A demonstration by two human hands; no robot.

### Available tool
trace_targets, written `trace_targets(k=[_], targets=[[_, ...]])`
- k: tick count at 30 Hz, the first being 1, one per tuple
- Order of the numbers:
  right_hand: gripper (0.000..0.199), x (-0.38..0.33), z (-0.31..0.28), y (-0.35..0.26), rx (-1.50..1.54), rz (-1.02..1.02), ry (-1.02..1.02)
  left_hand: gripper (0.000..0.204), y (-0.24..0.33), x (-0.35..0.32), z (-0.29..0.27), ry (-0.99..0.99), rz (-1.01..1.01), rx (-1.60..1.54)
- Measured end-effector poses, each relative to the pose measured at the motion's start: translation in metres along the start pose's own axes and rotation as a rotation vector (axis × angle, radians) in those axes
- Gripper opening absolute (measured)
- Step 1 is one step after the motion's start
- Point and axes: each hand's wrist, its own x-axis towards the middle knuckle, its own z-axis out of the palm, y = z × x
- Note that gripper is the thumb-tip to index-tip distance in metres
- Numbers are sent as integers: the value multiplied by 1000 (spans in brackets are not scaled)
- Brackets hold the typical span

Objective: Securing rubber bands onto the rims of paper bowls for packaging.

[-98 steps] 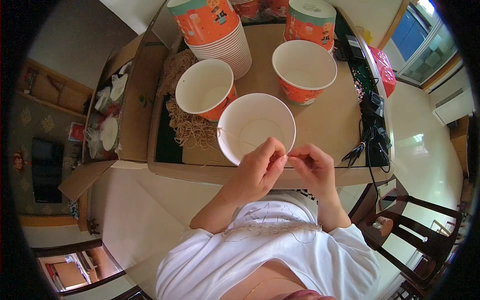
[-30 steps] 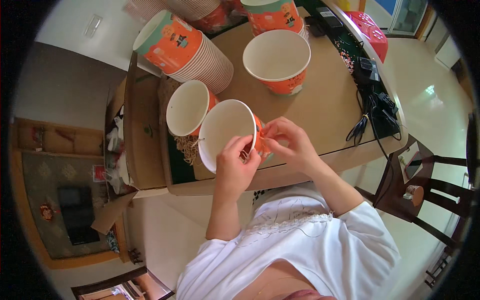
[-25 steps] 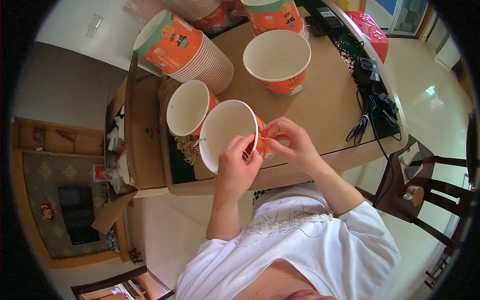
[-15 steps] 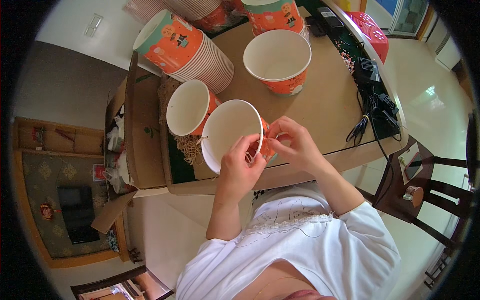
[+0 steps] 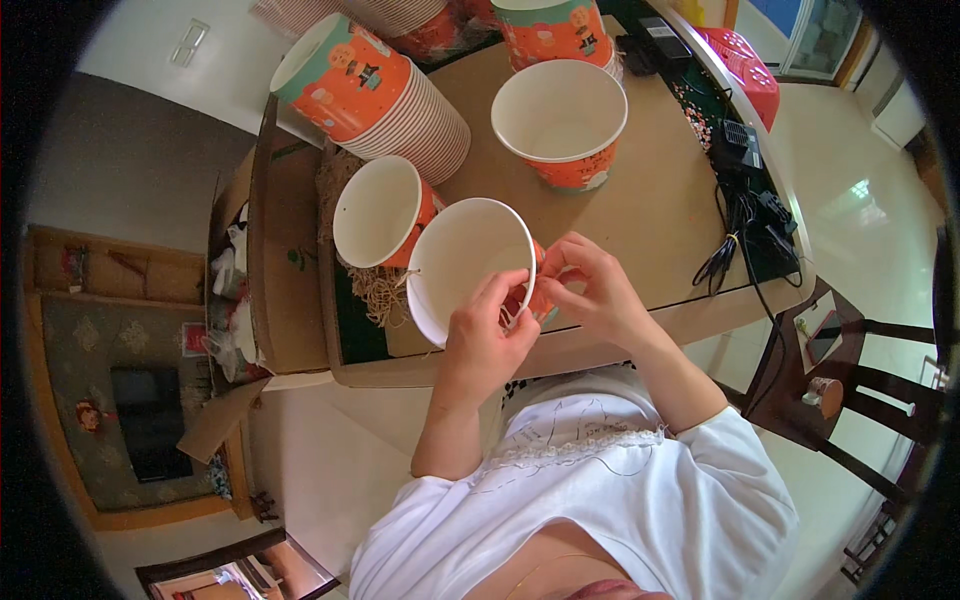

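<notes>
— Left hand (image 5: 487, 335)?
— Raised off the near table (image 5: 660, 230) edge, forearm rising from below, back of hand up. Fingers curled over the near rim of the tilted cup (image 5: 462, 265), tips pressed together inside the mouth, pinching the rim.

— Right hand (image 5: 590, 295)?
— Just right of the cup, wrist bent left. Thumb and forefinger pinched at the orange outer wall beside the rim; other fingers loosely curled. Something thin between the fingertips, too small to tell what.

— Cup against the fingers?
— Tipped on its side, white inside facing left and near. Held between both hands: left fingers on the inner rim, right fingers on the outer wall, fingertips nearly meeting across the rim.

— Around it?
— Second cup (image 5: 380, 212) just left, touching or nearly so, over a heap of thin cords (image 5: 380, 292). Upright cup (image 5: 562, 122) farther away, well apart. Lying stack of cups (image 5: 375, 95) far left. Open cardboard box (image 5: 270, 240) at the left. Black cables (image 5: 735, 235) and a red basket (image 5: 745, 75) at the right edge. Wooden chair (image 5: 850, 390) on the right.
</notes>
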Motion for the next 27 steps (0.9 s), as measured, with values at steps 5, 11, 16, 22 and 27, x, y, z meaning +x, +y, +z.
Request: trace_targets(k=[5, 11, 16, 22, 27], targets=[[6, -5, -5, 3, -10, 22, 8, 31, 1, 2, 4, -51, -21, -37], [5, -12, -13, 11, -13, 4, 30, 18, -12, 8, 17, -61, 33, -68], [6, -14, -16, 5, -31, 74, 14, 9, -9, 12, 23, -22, 89, 30], [8, -18, -15, 4, -38, 113, 27, 6, -12, 12, 24, 53, 38, 22], [8, -7, -13, -15, -164, -43, 198, 7, -13, 12, 23, 144, -3, -186]])
